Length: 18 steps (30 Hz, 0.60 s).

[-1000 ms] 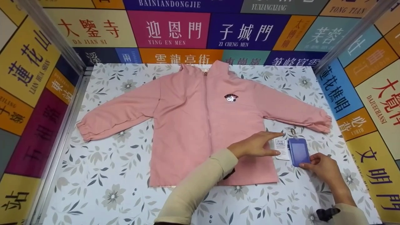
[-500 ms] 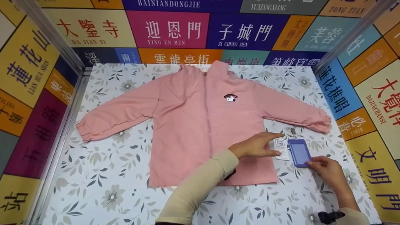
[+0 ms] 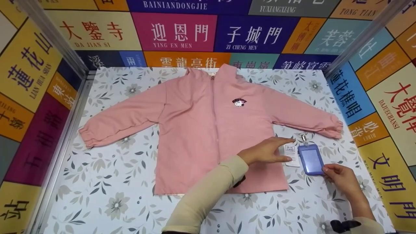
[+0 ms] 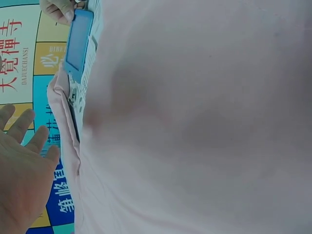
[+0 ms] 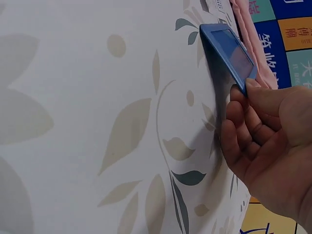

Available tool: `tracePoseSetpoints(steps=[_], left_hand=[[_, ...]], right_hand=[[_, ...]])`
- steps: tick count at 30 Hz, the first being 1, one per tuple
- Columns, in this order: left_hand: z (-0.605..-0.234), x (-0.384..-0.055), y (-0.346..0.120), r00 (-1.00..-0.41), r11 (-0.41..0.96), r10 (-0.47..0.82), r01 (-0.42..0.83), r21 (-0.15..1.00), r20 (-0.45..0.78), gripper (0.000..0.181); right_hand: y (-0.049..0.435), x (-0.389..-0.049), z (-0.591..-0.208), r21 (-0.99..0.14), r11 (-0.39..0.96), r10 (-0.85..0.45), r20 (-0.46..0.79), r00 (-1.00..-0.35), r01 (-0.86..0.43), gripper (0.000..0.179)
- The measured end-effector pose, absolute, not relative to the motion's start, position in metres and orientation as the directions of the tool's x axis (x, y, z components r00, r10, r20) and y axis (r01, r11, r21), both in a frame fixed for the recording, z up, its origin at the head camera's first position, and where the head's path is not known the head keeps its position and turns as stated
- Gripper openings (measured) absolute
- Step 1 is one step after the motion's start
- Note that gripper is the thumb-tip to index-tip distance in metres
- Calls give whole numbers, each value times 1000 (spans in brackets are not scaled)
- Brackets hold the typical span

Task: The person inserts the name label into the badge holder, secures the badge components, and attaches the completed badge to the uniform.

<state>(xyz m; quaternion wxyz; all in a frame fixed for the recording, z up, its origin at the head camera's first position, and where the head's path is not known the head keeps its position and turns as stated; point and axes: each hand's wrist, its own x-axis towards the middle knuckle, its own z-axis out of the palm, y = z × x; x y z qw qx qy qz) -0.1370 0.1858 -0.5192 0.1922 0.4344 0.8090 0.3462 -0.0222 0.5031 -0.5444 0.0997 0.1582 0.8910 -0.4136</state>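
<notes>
A blue badge holder point(image 3: 311, 159) with a clear window and a metal clip at its top is near the right side of the table. My right hand point(image 3: 341, 177) pinches its lower right corner between thumb and fingertips; in the right wrist view that corner of the badge holder point(image 5: 233, 54) is tilted up off the tabletop. Left of the holder lies a white printed card point(image 3: 292, 155). Over the pink jacket's lower right side hovers my left hand point(image 3: 268, 151), index finger and thumb spread toward the card. Loosely spread fingers point(image 4: 36, 139) show in the left wrist view.
The pink jacket point(image 3: 191, 139) lies spread out flat, zipped, sleeves out to both sides, with a small printed emblem point(image 3: 239, 102) on the chest. Beneath is a white floral tablecloth point(image 3: 107, 182). Panels with bold lettering point(image 3: 182, 32) wall in the back and both sides.
My right hand has moved slightly right, from the holder's bottom edge to its lower right corner, and the holder's tilt has changed a little. The left hand stays in place.
</notes>
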Motion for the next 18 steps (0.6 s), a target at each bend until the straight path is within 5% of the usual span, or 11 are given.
tracePoseSetpoints(steps=[11,18], left_hand=[[-517,-138,185,-566,377,824,545,749,-2,69],[-521,-142,173,-634,365,773,475,801,24,63]], right_hand=[[496,-21,-531,-662,647,253,-281,-926,378,50],[476,-27,-526,-758,590,214,-184,-959,277,43]])
